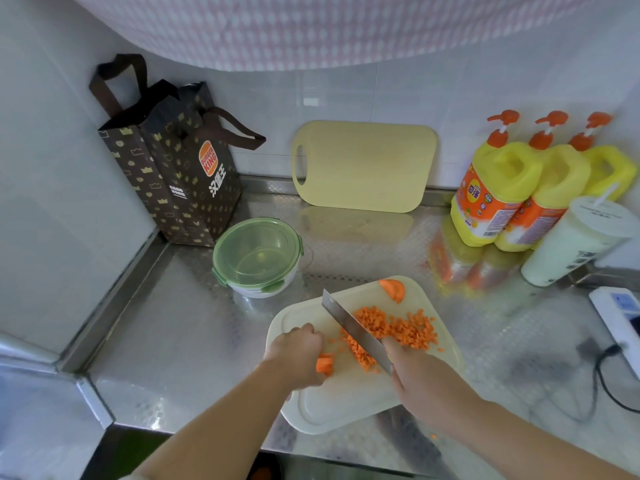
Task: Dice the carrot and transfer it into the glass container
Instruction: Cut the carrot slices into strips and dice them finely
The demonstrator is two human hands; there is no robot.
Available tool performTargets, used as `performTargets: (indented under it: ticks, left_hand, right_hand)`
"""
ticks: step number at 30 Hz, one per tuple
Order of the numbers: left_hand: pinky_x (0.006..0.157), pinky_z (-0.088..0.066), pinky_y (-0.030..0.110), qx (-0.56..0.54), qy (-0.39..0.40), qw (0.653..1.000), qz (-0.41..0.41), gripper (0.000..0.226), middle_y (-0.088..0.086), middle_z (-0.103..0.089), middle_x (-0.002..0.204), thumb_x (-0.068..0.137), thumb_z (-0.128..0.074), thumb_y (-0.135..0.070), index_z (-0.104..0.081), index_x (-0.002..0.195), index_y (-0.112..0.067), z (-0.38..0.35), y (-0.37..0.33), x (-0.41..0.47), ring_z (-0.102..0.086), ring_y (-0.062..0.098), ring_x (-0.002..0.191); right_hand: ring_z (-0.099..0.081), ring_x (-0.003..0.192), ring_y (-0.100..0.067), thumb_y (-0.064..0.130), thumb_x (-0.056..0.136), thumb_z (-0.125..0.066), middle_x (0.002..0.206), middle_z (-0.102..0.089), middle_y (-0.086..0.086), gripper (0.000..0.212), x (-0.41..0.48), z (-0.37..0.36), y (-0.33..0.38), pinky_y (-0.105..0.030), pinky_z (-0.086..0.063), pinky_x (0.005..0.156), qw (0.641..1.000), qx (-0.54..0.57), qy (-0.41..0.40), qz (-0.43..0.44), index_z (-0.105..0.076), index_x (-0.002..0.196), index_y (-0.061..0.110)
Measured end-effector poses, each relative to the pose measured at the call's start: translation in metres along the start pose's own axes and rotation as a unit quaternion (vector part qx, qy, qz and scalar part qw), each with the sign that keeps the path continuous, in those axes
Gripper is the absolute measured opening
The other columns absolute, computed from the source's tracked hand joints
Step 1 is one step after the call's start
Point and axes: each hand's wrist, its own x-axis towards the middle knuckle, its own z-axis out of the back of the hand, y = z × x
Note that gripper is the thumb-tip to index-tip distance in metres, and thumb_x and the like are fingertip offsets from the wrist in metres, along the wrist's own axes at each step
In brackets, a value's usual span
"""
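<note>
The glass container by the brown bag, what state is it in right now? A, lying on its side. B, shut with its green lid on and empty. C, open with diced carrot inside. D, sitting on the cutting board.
B: the glass container stands upright on the counter with its green lid on and nothing inside; the diced carrot is on the cutting board.

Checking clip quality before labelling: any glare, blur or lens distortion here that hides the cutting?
Head view: wide-angle bending curves the wall edges; the steel counter mirrors the detergent bottles and the leaning board; the frame is soft overall, yet the knife, the diced carrot and both hands, left hand and right hand, stay readable.
</note>
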Motion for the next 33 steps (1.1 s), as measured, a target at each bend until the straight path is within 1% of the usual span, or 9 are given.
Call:
performTargets:
  ticks: [4, 7, 10, 12, 14, 17, 20, 23, 33]
  left_hand:
    - [0.095, -0.038, 0.033, -0.059, -0.065, 0.993, 0.074, 0.040, 0.001, -0.051, 0.115, 0.085, -0.053, -0.044, -0.051, 0.113, -0.017, -0.022, -0.012, -0.016, -0.051, 0.024, 0.110]
    - [0.092, -0.044, 0.029, -0.162, -0.100, 0.976, 0.102, 0.048, -0.007, -0.052, 0.120, 0.081, -0.053, -0.056, -0.053, 0.120, -0.029, -0.036, -0.012, -0.026, -0.053, 0.016, 0.111]
    - [0.080, -0.049, 0.025, -0.242, -0.114, 0.957, 0.110, 0.046, -0.013, -0.051, 0.116, 0.079, -0.061, -0.054, -0.057, 0.119, -0.032, -0.037, 0.000, -0.038, -0.058, 0.012, 0.099]
    - [0.076, -0.049, 0.024, -0.281, -0.140, 0.942, 0.117, 0.038, -0.010, -0.054, 0.110, 0.081, -0.067, -0.042, -0.058, 0.114, -0.024, -0.036, 0.011, -0.042, -0.057, 0.008, 0.086]
    - [0.078, -0.049, 0.024, -0.299, -0.141, 0.937, 0.113, 0.035, -0.007, -0.057, 0.106, 0.081, -0.069, -0.033, -0.059, 0.113, -0.020, -0.036, 0.017, -0.045, -0.054, 0.006, 0.078]
    - [0.082, -0.048, 0.022, -0.291, -0.092, 0.947, 0.097, 0.047, -0.007, -0.053, 0.116, 0.082, -0.069, -0.032, -0.054, 0.125, -0.024, -0.039, 0.008, -0.045, -0.058, 0.008, 0.083]
    - [0.087, -0.047, 0.023, -0.289, -0.080, 0.948, 0.109, 0.050, -0.001, -0.048, 0.125, 0.084, -0.065, -0.022, -0.050, 0.131, -0.018, -0.043, -0.003, -0.040, -0.060, 0.014, 0.095]
    - [0.076, -0.045, 0.011, -0.312, -0.102, 0.939, 0.105, 0.036, 0.004, -0.053, 0.113, 0.091, -0.058, -0.012, -0.051, 0.126, -0.006, -0.048, -0.007, -0.032, -0.057, 0.002, 0.081]
    - [0.081, -0.042, 0.016, -0.340, -0.106, 0.922, 0.153, 0.049, -0.001, -0.052, 0.112, 0.078, -0.073, -0.028, -0.053, 0.122, -0.015, -0.048, -0.011, -0.024, -0.055, 0.013, 0.095]
  right_hand:
    - [-0.053, 0.065, -0.022, 0.011, 0.091, -0.048, 0.110, -0.052, 0.002, 0.044, -0.001, -0.012, -0.004, -0.032, -0.036, 0.052, 0.995, -0.099, -0.019, 0.025, -0.035, 0.132, 0.022]
    - [-0.021, 0.038, -0.016, 0.007, 0.045, -0.082, 0.087, -0.058, 0.004, 0.068, -0.005, -0.021, -0.006, -0.027, -0.021, 0.034, 0.984, -0.156, -0.060, 0.063, -0.062, 0.108, 0.026]
    - [-0.013, 0.042, -0.013, 0.005, 0.033, -0.083, 0.082, -0.059, 0.006, 0.071, -0.007, -0.025, -0.008, -0.024, -0.014, 0.038, 0.982, -0.148, -0.087, 0.077, -0.068, 0.100, 0.026]
    - [-0.015, 0.041, -0.012, 0.006, 0.035, -0.085, 0.085, -0.061, 0.007, 0.071, -0.011, -0.021, -0.005, -0.023, -0.017, 0.035, 0.987, -0.127, -0.084, 0.059, -0.069, 0.101, 0.028]
    - [-0.037, 0.042, -0.016, 0.011, 0.061, -0.080, 0.105, -0.060, 0.007, 0.061, -0.014, -0.020, -0.003, -0.027, -0.038, 0.038, 0.995, -0.072, -0.058, 0.033, -0.062, 0.116, 0.030]
    - [-0.058, 0.087, -0.017, 0.015, 0.097, -0.040, 0.122, -0.048, 0.009, 0.034, -0.014, -0.026, -0.006, -0.032, -0.049, 0.073, 0.999, 0.036, -0.021, 0.004, -0.045, 0.128, 0.027]
    - [-0.055, 0.088, -0.015, 0.015, 0.098, -0.036, 0.107, -0.052, 0.007, 0.021, -0.010, -0.035, -0.003, -0.033, -0.048, 0.075, 0.995, 0.098, -0.024, -0.020, -0.047, 0.114, 0.023]
    - [-0.051, 0.079, -0.011, 0.014, 0.098, -0.036, 0.098, -0.049, 0.010, 0.023, -0.006, -0.045, 0.000, -0.022, -0.041, 0.064, 0.993, 0.110, -0.018, -0.042, -0.047, 0.117, 0.021]
    - [-0.046, 0.066, -0.003, 0.014, 0.098, -0.035, 0.091, -0.050, 0.011, 0.022, -0.007, -0.047, 0.017, -0.015, -0.035, 0.060, 0.990, 0.134, 0.003, -0.037, -0.045, 0.114, 0.024]
